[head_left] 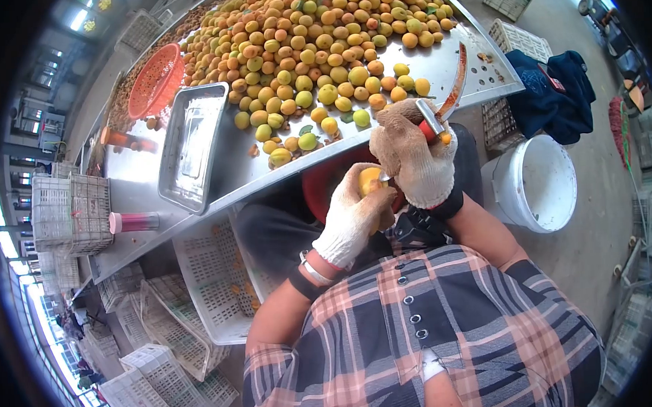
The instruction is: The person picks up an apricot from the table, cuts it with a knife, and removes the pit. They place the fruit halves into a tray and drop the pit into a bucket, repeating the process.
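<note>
My left hand point(355, 215), in a white knit glove, is closed around a yellow apricot point(371, 181) in front of my body. My right hand point(415, 154), in a stained glove, is wrapped round the red handle point(427, 131) of a curved knife, its fingers close beside the apricot. From the top of that hand the curved, orange-stained blade point(457, 83) points up toward the table. A small metal tip point(384, 178) touches the fruit between the hands. Beyond them, a large heap of yellow, orange and greenish apricots point(297, 52) covers much of the metal table point(132, 184).
On the table lie a metal tray point(187, 148), an orange basket point(156, 81) and a pink-lidded jar point(134, 222). A white bucket point(537, 183) stands at the right, near dark cloth point(550, 95) on crates. White plastic crates point(216, 281) are at the lower left.
</note>
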Demonstrator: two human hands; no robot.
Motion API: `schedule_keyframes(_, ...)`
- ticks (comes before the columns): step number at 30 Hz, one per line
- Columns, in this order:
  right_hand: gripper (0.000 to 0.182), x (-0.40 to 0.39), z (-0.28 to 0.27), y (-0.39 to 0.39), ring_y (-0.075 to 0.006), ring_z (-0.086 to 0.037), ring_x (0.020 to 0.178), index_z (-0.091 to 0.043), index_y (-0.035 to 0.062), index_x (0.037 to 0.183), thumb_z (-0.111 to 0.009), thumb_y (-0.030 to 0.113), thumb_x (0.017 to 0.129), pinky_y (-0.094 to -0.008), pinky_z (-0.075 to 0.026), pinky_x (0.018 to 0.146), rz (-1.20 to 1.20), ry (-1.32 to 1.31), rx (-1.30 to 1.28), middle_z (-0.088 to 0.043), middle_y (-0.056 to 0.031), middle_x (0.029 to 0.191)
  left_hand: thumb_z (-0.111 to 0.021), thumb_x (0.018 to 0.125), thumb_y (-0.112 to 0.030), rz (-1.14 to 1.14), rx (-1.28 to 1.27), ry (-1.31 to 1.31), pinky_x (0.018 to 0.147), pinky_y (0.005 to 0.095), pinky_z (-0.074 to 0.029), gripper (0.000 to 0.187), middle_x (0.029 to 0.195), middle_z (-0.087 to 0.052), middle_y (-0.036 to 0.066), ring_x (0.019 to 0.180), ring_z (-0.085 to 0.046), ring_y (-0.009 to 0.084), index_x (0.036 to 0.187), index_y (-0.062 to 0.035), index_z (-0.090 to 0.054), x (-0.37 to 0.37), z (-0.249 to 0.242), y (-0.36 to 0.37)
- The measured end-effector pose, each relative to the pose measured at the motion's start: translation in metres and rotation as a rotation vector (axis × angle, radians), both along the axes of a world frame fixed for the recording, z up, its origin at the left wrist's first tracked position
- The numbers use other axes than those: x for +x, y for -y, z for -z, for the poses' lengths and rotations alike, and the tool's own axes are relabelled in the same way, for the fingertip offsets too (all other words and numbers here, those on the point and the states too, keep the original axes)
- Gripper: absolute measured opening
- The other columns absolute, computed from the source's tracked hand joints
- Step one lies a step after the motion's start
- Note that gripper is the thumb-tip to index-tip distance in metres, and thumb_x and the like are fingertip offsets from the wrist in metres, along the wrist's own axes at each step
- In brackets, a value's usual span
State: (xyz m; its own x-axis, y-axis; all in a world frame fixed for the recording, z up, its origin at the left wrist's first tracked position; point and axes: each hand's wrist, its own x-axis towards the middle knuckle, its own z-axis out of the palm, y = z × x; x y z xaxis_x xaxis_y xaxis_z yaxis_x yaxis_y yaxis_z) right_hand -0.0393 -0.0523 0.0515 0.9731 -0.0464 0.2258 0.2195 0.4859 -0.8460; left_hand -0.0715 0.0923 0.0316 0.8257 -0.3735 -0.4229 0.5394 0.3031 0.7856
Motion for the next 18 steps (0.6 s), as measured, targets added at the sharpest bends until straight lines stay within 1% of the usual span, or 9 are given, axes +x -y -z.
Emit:
schedule_keyframes(6, 0.016, -0.001, -0.007, -0.002, -0.0087, -0.063, 0.082, -0.063, 0.0015, 0.11, -0.067, 0.006, 0.095, -0.0237, -0.052, 0.072, -0.008, 0.071, -0.107, -0.067, -0.0028, 0.091, -0.07, 0.092, -0.011, 0.018, 0.064, 0.028, 0.053, 0.0246, -0.049, 0.045, 0.091, -0.061, 0.007, 0.064, -0.061, 0.0125, 0.129, -0.0015, -0.048, -0.003, -0.001, 0.001)
schedule_keyframes(8, 0.015, -0.003, -0.011, -0.002, -0.0094, -0.063, 0.082, -0.064, 0.0009, 0.106, -0.069, 0.005, 0.093, -0.0256, -0.053, 0.074, -0.024, 0.039, -0.255, -0.067, -0.0036, 0.09, -0.068, 0.09, -0.011, -0.005, 0.168, 0.094, 0.052, 0.0221, -0.047, 0.032, 0.087, -0.063, 0.005, 0.06, -0.058, 0.0084, 0.117, -0.0029, -0.053, -0.005, -0.002, 0.003)
schedule_keyframes(9, 0.014, -0.003, -0.014, -0.002, -0.0092, -0.063, 0.081, -0.065, 0.0003, 0.103, -0.071, 0.006, 0.092, -0.0263, -0.053, 0.073, 0.035, 0.198, -0.386, -0.067, -0.0042, 0.089, -0.068, 0.09, -0.011, -0.005, 0.167, 0.091, 0.052, 0.0221, -0.047, 0.032, 0.087, -0.063, 0.005, 0.06, -0.058, 0.0084, 0.117, -0.0029, -0.053, -0.005, -0.002, 0.003)
schedule_keyframes(10, 0.014, -0.003, -0.013, -0.002, -0.0092, -0.063, 0.081, -0.065, 0.0003, 0.103, -0.071, 0.006, 0.092, -0.0263, -0.053, 0.073, 0.034, 0.196, -0.386, -0.067, -0.0042, 0.089, -0.068, 0.09, -0.011, 0.001, 0.204, 0.133, 0.052, 0.0223, -0.047, 0.032, 0.087, -0.063, 0.005, 0.06, -0.059, 0.0083, 0.117, -0.0026, -0.054, -0.006, -0.001, 0.003)
schedule_keyframes(12, 0.015, -0.003, -0.01, -0.003, -0.0087, -0.062, 0.08, -0.064, 0.0002, 0.103, -0.071, 0.007, 0.092, -0.0258, -0.052, 0.071, -0.03, 0.067, -0.312, -0.067, -0.0035, 0.089, -0.068, 0.09, -0.012, 0.005, 0.243, 0.173, 0.052, 0.0225, -0.047, 0.031, 0.087, -0.064, 0.005, 0.06, -0.059, 0.0082, 0.116, -0.0024, -0.054, -0.006, -0.001, 0.003)
schedule_keyframes(14, 0.015, 0.001, -0.002, -0.004, -0.0092, -0.062, 0.077, -0.064, 0.0008, 0.105, -0.07, 0.007, 0.093, -0.0252, -0.052, 0.069, -0.043, 0.028, -0.204, -0.066, -0.003, 0.086, -0.071, 0.09, -0.011, 0.065, 0.288, 0.116, 0.058, 0.0223, -0.048, 0.046, 0.092, -0.063, 0.005, 0.068, -0.059, 0.009, 0.13, -0.0016, -0.05, -0.005, -0.003, 0.002)
schedule_keyframes(16, 0.013, 0.002, -0.001, -0.002, -0.0084, -0.06, 0.072, -0.063, 0.0024, 0.107, -0.067, 0.008, 0.095, -0.0238, -0.05, 0.066, -0.166, -0.075, -0.024, -0.064, -0.0014, 0.083, -0.071, 0.09, -0.011, 0.078, 0.274, 0.094, 0.058, 0.0222, -0.048, 0.044, 0.091, -0.063, 0.005, 0.068, -0.059, 0.009, 0.128, -0.0015, -0.051, -0.007, -0.001, -0.001)
schedule_keyframes(17, 0.012, 0.012, 0.015, 0.0, -0.0072, -0.058, 0.07, -0.063, 0.0039, 0.109, -0.064, 0.009, 0.098, -0.023, -0.049, 0.065, -0.393, -0.154, 0.47, -0.062, -0.0009, 0.083, -0.07, 0.09, -0.01, 0.093, 0.256, 0.076, 0.058, 0.0221, -0.048, 0.041, 0.09, -0.063, 0.005, 0.067, -0.059, 0.009, 0.126, -0.0014, -0.051, -0.006, 0.0, -0.001)
schedule_keyframes(18, 0.012, 0.006, 0.013, 0.002, -0.0072, -0.058, 0.07, -0.063, 0.0039, 0.109, -0.064, 0.009, 0.098, -0.023, -0.049, 0.065, -0.393, -0.167, 0.475, -0.062, -0.0009, 0.083, -0.07, 0.09, -0.01, 0.092, 0.258, 0.062, 0.058, 0.0221, -0.048, 0.041, 0.09, -0.063, 0.005, 0.067, -0.059, 0.009, 0.126, -0.0014, -0.051, -0.012, 0.001, 0.0)
